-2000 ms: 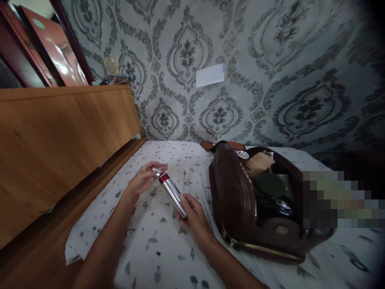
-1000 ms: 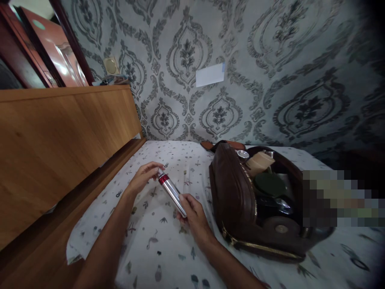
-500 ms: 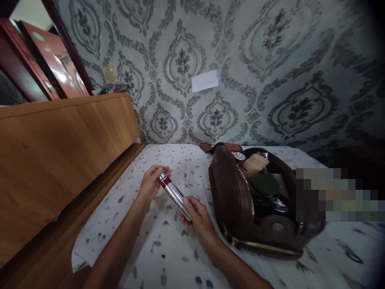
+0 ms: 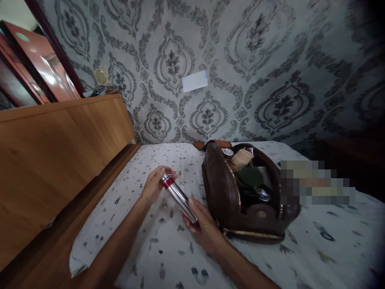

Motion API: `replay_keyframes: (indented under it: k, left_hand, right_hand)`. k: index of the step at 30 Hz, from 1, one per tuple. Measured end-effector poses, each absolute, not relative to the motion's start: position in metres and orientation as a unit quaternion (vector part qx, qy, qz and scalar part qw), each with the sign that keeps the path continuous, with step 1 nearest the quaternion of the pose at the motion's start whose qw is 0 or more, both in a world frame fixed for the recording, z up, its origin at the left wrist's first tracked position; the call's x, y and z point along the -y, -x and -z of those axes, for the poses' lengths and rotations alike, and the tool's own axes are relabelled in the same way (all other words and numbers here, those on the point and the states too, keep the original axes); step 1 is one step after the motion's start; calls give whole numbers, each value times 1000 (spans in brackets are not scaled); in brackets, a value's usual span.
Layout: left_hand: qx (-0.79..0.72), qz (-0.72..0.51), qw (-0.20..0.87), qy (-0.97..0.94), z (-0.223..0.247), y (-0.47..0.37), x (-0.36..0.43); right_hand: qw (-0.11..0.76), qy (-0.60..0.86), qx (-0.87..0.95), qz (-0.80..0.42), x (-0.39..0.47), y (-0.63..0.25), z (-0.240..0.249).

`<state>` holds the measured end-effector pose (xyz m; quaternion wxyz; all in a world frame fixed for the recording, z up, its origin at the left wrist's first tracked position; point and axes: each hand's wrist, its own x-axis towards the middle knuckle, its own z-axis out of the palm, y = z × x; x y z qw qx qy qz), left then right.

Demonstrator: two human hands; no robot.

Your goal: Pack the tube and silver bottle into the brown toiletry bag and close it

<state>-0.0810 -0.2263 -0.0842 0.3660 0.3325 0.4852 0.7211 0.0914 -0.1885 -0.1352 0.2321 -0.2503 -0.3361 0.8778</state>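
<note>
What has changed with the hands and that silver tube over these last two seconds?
The left hand closed from a fingertip touch to a fuller wrap around the red-banded end of the silver tube. The right hand kept hold of the lower end. The view shifted slightly; the open brown leather pouch stayed put on the patterned bedsheet.

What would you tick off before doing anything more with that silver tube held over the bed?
1. Right hand grips the lower end of the silver tube: ok.
2. Left hand pinches the top end, by the red band: ok.
3. Whether the cap is tight or loose: cannot tell.
4. Brown bag lies unzipped and open beside the hands: ok.
5. Free room in the bag: cannot tell; it looks packed with jars.
6. Printed sheet under the hands bare, should the tube drop: ok.
</note>
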Motion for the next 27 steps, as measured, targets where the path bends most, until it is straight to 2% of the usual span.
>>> replay_keyframes:
  k: [7,15,22,27]
  left_hand:
    - [-442,-693,421,-385,79,90,235]
    - [-596,-616,284,-430,89,105,233]
    - [-570,-593,330,-464,73,116,246]
    - [-621,-570,294,-451,73,116,245]
  right_hand:
    - [196,211,316,-904,187,-94,136]
    - [208,210,318,-901,184,-96,134]
    - [211,221,321,-897,183,-96,135]
    - [207,223,320,-897,182,-96,134]
